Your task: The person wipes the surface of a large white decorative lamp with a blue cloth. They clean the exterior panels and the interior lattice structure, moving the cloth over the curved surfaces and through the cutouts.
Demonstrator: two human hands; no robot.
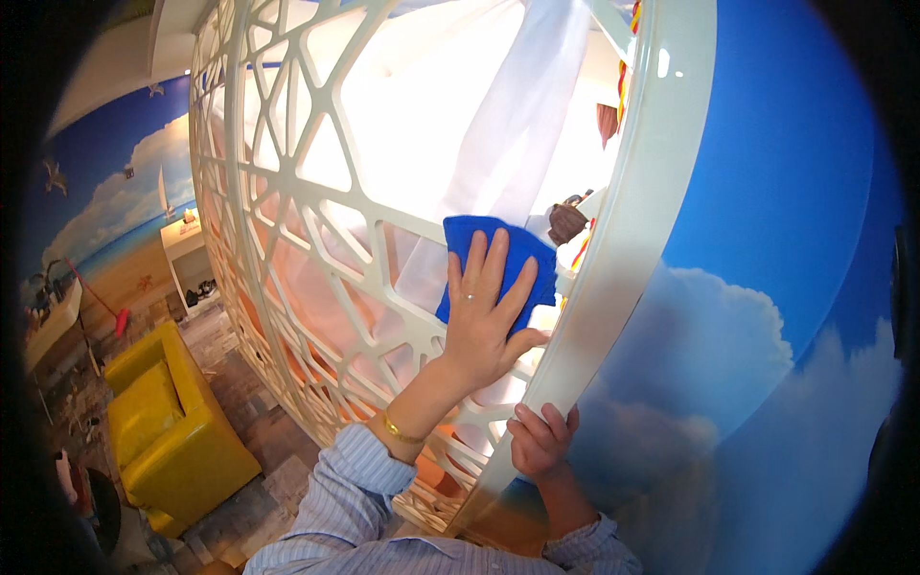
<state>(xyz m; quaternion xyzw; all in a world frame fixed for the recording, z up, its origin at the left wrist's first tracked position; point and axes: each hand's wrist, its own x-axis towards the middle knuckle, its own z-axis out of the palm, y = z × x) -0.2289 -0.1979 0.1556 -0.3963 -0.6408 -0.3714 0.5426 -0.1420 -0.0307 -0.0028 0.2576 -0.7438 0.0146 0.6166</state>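
Note:
A blue cloth (pixel 460 230) lies flat against a white openwork lattice screen (pixel 287 169). On top of the cloth my left hand (pixel 485 309) presses with spread fingers, its thumb reaching towards the screen's edge post. The right hand (pixel 543 438) is lower, its curled fingers around the edge of the white upright frame post (pixel 611 302). Sheer white curtain fabric (pixel 517 108) hangs behind the lattice.
At the lower left, a yellow armchair (pixel 187 438) stands on the wood-patterned floor. A white shelf unit (pixel 183 248) is beyond it, by a beach mural. Right of the post is a wall painted with sky and clouds (pixel 726 309). Small brown items and a twisted cord hang behind the lattice.

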